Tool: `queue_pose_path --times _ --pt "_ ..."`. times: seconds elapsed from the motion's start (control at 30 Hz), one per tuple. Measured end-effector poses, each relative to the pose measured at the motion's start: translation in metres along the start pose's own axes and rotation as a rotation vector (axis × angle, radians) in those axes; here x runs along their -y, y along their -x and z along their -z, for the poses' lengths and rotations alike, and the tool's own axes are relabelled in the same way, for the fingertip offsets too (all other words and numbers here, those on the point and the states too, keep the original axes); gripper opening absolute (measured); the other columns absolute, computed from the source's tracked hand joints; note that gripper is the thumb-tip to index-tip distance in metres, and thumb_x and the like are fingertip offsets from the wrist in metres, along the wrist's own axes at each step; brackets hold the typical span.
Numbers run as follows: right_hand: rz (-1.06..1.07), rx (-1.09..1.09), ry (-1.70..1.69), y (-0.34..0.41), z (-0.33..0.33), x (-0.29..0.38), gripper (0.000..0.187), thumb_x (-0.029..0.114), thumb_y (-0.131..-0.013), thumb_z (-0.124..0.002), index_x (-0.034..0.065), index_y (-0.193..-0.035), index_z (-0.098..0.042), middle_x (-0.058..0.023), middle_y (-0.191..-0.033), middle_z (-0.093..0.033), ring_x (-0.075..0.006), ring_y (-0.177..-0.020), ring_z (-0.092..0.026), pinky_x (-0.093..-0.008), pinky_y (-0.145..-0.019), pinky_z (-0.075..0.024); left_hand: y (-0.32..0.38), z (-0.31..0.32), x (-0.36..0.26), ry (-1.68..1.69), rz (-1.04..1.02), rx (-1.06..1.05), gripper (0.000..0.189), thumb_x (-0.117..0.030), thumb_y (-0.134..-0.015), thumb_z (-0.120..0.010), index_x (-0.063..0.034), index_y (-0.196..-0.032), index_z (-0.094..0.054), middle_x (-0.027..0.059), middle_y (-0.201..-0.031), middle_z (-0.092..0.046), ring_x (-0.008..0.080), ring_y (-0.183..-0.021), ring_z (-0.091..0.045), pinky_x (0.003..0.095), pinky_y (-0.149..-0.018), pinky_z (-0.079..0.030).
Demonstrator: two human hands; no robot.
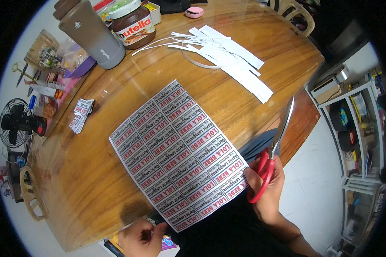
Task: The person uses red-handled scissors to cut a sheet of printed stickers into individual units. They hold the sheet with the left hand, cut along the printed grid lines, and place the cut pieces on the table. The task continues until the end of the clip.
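Note:
My right hand holds red-handled scissors, blades pointing up and away from me. Its thumb also pins the right corner of a printed label sheet. Rows of identical labels with red and black print fill this sheet, which is held tilted above the table's near edge. My left hand is loosely curled by the sheet's lower corner, seemingly apart from it, with nothing seen in its grasp. Small cut labels lie in a pile at the left. White paper strips form a loose heap at the far side.
The wooden table has a clear cover. A grey-brown flask, a Nutella jar and a pink case stand at the back. Left are a black fan and bagged goods. A shelf stands right.

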State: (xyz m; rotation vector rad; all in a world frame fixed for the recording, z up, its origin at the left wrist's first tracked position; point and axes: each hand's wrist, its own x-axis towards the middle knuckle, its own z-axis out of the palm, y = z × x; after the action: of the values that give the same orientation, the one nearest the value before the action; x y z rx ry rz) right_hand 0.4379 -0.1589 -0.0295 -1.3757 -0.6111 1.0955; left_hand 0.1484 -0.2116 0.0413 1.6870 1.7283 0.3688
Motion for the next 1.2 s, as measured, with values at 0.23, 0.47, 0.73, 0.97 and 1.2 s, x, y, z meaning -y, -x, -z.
queue_pose_path --times 0.23,0.47,0.73,0.97,1.2 --pt "0.076 0.064 -0.006 -0.005 -0.009 0.001 0.036 -0.005 -0.091 -0.081 0.0049 -0.114 -0.054 -0.0043 -0.094 -0.069 -0.0069 -0.078 -0.063 -0.0232 -0.069 -0.0501 -0.044 -0.042 -0.037 -0.596 -0.853 -0.131 0.028 -0.026 -0.099 -0.074 -0.0096 -0.122 -0.067 0.0048 -0.106 -0.069 0.0134 -0.084 -0.064 0.0291 -0.063 -0.048" --pt "0.141 0.077 0.009 -0.015 -0.029 0.014 0.035 -0.009 -0.091 -0.078 0.0039 -0.112 -0.053 -0.0026 -0.091 -0.065 -0.0074 -0.078 -0.06 -0.0232 -0.069 -0.0484 -0.083 -0.028 -0.027 -0.72 -1.003 -0.145 0.025 -0.025 -0.099 -0.072 -0.0097 -0.119 -0.072 0.0022 -0.104 -0.07 0.011 -0.076 -0.064 0.0265 -0.059 -0.047" --pt "-0.057 0.256 0.192 -0.023 0.001 0.042 0.035 -0.004 -0.091 -0.08 0.0059 -0.108 -0.051 -0.0027 -0.088 -0.063 -0.0093 -0.06 -0.059 -0.0255 -0.052 -0.048 -0.104 -0.023 -0.023 -0.737 -1.145 -0.217 0.027 -0.017 -0.094 -0.071 -0.0032 -0.116 -0.078 0.0019 -0.095 -0.07 0.0072 -0.07 -0.062 0.0221 -0.057 -0.047" --pt "-0.806 0.573 0.181 0.003 0.077 0.078 0.066 0.046 -0.086 -0.091 -0.0033 -0.117 -0.06 -0.0039 -0.095 -0.063 -0.0093 -0.081 -0.06 -0.0218 -0.067 -0.0483 -0.124 -0.02 -0.024 -0.76 -1.114 -0.22 0.035 -0.016 -0.093 -0.07 0.0002 -0.123 -0.078 0.0025 -0.093 -0.067 0.0074 -0.067 -0.06 0.0222 -0.057 -0.049" --pt "-0.632 0.861 0.49 -0.004 0.071 0.084 0.063 0.058 -0.094 -0.082 0.0001 -0.108 -0.062 -0.003 -0.085 -0.062 -0.0107 -0.075 -0.059 -0.0294 -0.067 -0.0452 -0.137 -0.023 -0.02 -0.7 -1.105 -0.323 0.034 -0.016 -0.093 -0.071 -0.0014 -0.122 -0.079 0.0004 -0.092 -0.065 0.0075 -0.066 -0.058 0.0227 -0.056 -0.047"
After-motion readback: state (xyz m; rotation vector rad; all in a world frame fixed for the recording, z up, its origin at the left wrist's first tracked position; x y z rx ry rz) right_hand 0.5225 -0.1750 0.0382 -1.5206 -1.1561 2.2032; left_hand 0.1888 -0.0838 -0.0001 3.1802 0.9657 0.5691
